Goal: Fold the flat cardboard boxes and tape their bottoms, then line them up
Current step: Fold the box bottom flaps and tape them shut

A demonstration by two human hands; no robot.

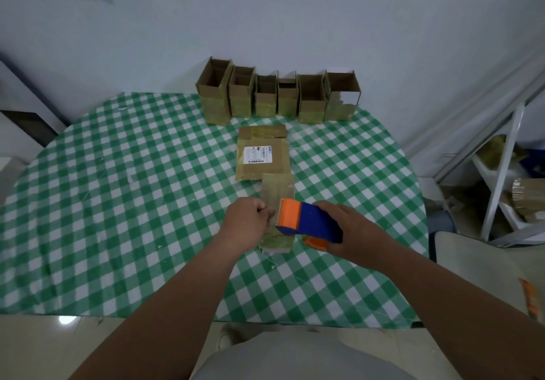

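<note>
A small cardboard box (277, 190) lies on the green checked table (118, 202) in front of me, its taped side up. My left hand (249, 220) pinches the box at its left edge. My right hand (351, 232) grips a blue and orange tape dispenser (306, 221), whose orange front sits over the box's near end. A flat cardboard box with a white label (262, 152) lies just beyond. Several folded open-topped boxes (277, 96) stand in a row at the table's far edge.
A white wall stands close behind the row of boxes. A white metal shelf (501, 179) holding cardboard is at the right. A pale chair or surface (477, 258) sits near my right elbow, with an orange object (529, 298) on it.
</note>
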